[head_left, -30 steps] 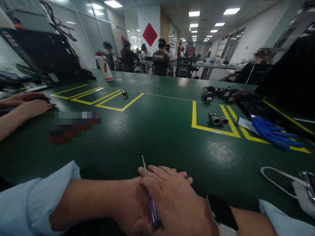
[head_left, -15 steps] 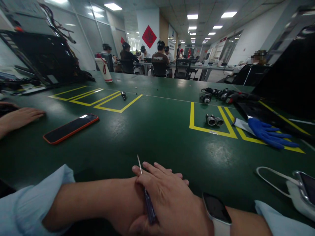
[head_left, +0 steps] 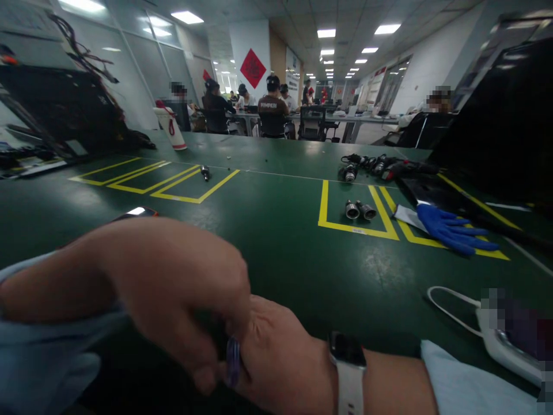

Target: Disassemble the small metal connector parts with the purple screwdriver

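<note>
My left hand (head_left: 181,271) arches over my right hand, its fingers bent down and curled in. Its fingertips are hidden, so I cannot tell what they grip. My right hand (head_left: 279,340), with a watch (head_left: 348,350) on its wrist, is closed around a small screwdriver. Only the purple-blue handle (head_left: 233,362) of the screwdriver shows, between the two hands; the metal shaft is out of sight. Both hands touch above the near edge of the green table (head_left: 276,253).
Behind my left hand lies a phone (head_left: 137,212), mostly covered. Two metal cylindrical parts (head_left: 359,210) rest inside a yellow-taped box; another (head_left: 204,173) lies at left. A blue glove (head_left: 453,227), a cup (head_left: 171,128) and a white device with a cable (head_left: 505,346) are around.
My left hand has come up from beneath my right hand and now bends over it, fingers down. The screwdriver's shaft has gone from sight. The other person's hand at left no longer shows.
</note>
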`<state>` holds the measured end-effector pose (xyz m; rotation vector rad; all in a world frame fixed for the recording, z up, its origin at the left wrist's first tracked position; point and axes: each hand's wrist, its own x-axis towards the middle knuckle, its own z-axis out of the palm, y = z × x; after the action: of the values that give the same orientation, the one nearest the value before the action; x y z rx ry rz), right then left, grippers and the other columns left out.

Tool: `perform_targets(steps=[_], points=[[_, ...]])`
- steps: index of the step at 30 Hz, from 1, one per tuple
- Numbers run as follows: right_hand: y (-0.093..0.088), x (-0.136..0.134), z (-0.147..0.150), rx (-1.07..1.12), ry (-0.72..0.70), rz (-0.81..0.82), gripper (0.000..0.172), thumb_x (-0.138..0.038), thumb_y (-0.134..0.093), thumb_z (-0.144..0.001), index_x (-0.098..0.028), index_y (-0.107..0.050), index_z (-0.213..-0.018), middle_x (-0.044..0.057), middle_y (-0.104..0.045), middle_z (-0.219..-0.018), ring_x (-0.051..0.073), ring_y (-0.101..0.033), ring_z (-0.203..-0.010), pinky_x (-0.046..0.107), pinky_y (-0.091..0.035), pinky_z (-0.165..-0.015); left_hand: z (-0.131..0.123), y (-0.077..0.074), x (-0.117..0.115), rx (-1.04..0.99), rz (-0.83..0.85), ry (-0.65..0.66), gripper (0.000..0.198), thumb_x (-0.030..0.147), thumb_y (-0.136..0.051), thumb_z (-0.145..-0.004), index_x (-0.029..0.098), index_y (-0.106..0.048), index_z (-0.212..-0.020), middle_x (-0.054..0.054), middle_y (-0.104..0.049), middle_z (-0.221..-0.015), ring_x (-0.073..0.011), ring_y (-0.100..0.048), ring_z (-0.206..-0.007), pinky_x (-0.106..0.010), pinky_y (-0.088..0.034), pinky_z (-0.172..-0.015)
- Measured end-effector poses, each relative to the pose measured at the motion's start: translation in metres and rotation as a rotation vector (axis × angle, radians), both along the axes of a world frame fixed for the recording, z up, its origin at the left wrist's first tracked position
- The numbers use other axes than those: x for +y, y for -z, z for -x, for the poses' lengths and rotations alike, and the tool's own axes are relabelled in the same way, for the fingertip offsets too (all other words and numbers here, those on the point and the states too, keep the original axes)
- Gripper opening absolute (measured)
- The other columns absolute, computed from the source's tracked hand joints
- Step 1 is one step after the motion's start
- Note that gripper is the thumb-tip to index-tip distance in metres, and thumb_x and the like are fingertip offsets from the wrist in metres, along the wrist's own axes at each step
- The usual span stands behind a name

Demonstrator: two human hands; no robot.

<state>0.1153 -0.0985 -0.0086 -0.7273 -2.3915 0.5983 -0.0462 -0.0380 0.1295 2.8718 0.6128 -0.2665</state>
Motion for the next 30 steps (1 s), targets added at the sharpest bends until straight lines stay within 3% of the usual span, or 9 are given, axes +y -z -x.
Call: perform_targets(steps=[1, 3, 4, 8, 10, 13, 17, 23, 30], points=[[-0.001, -0.001, 0.000, -0.031, 0.000, -0.044, 0.048, -0.038, -0.056, -0.084, -0.009, -0.048, -0.121, 0.012, -0.062, -0.119, 0.024, -0.055, -0.113, 0.033, -0.041, -0.102, -0.027, -0.014, 0.012, 0.097, 0.211, 0.075, 0.018, 0.037, -0.068, -0.071, 0.030, -0.074, -0.087, 0.001, -0.074, -0.076, -0.0133, -0.065, -0.064, -0.020, -0.046, -0.061], [-0.002, -0.002, -0.001, -0.084, 0.000, -0.125, 0.048, -0.032, -0.054, -0.085, -0.004, -0.046, -0.123, 0.016, -0.058, -0.125, 0.026, -0.049, -0.120, 0.034, -0.037, -0.106, -0.075, -0.019, 0.039, 0.139, 0.384, 0.119, 0.022, 0.023, -0.057, -0.082, 0.022, -0.070, -0.099, -0.001, -0.074, -0.086, -0.0113, -0.066, -0.071, -0.017, -0.046, -0.063], [-0.001, -0.003, -0.001, -0.103, -0.002, -0.153, 0.046, -0.031, -0.052, -0.086, -0.003, -0.046, -0.123, 0.016, -0.056, -0.128, 0.026, -0.047, -0.122, 0.034, -0.034, -0.108, -0.094, -0.012, 0.055, 0.074, 0.313, 0.097, 0.025, 0.024, -0.055, -0.084, 0.017, -0.068, -0.104, -0.004, -0.073, -0.093, -0.0119, -0.066, -0.077, -0.017, -0.047, -0.067], [-0.002, -0.004, -0.003, -0.154, -0.024, -0.198, 0.038, -0.026, -0.048, -0.086, -0.003, -0.051, -0.117, 0.017, -0.055, -0.129, 0.028, -0.047, -0.122, 0.036, -0.036, -0.106, -0.146, 0.038, 0.105, -0.203, -0.263, -0.049, 0.043, 0.024, -0.055, -0.084, 0.008, -0.053, -0.123, -0.012, -0.061, -0.123, -0.0192, -0.058, -0.109, -0.024, -0.046, -0.088], [-0.003, -0.003, -0.004, -0.144, -0.036, -0.209, 0.036, -0.025, -0.048, -0.085, -0.003, -0.052, -0.114, 0.017, -0.058, -0.123, 0.027, -0.049, -0.119, 0.036, -0.038, -0.104, -0.162, 0.057, 0.119, -0.254, -0.332, -0.048, 0.047, 0.018, -0.049, -0.086, 0.007, -0.043, -0.131, -0.013, -0.051, -0.134, -0.0187, -0.051, -0.119, -0.024, -0.041, -0.095], [-0.004, -0.002, -0.003, -0.091, -0.045, -0.229, 0.035, -0.026, -0.048, -0.085, -0.006, -0.052, -0.114, 0.015, -0.059, -0.120, 0.025, -0.048, -0.119, 0.034, -0.040, -0.102, -0.182, 0.069, 0.129, -0.245, -0.370, -0.018, 0.046, 0.014, -0.045, -0.085, 0.009, -0.042, -0.131, -0.010, -0.050, -0.136, -0.0152, -0.049, -0.122, -0.020, -0.038, -0.097], [-0.002, -0.002, -0.001, -0.078, -0.009, -0.221, 0.030, -0.026, -0.046, -0.086, -0.009, -0.052, -0.110, 0.013, -0.062, -0.115, 0.024, -0.052, -0.111, 0.035, -0.045, -0.096, -0.203, 0.074, 0.143, -0.151, -0.331, -0.011, 0.043, 0.018, -0.051, -0.084, 0.012, -0.046, -0.126, -0.006, -0.057, -0.129, -0.0127, -0.055, -0.114, -0.016, -0.042, -0.090], [-0.001, -0.001, 0.000, -0.043, -0.052, -0.246, 0.021, -0.023, -0.046, -0.086, -0.014, -0.053, -0.103, 0.013, -0.065, -0.104, 0.023, -0.054, -0.110, 0.037, -0.044, -0.096, -0.214, 0.075, 0.160, -0.084, -0.245, -0.008, 0.039, 0.013, -0.062, -0.078, 0.017, -0.057, -0.117, -0.008, -0.059, -0.120, -0.0196, -0.056, -0.104, -0.027, -0.044, -0.085], [-0.009, -0.003, -0.004, -0.102, -0.042, -0.240, 0.032, -0.027, -0.047, -0.086, -0.008, -0.052, -0.111, 0.015, -0.058, -0.121, 0.025, -0.049, -0.118, 0.034, -0.041, -0.100, -0.181, 0.079, 0.155, -0.109, -0.148, -0.022, 0.036, 0.022, -0.059, -0.081, 0.018, -0.052, -0.116, -0.009, -0.058, -0.118, -0.0218, -0.055, -0.105, -0.030, -0.043, -0.082]])
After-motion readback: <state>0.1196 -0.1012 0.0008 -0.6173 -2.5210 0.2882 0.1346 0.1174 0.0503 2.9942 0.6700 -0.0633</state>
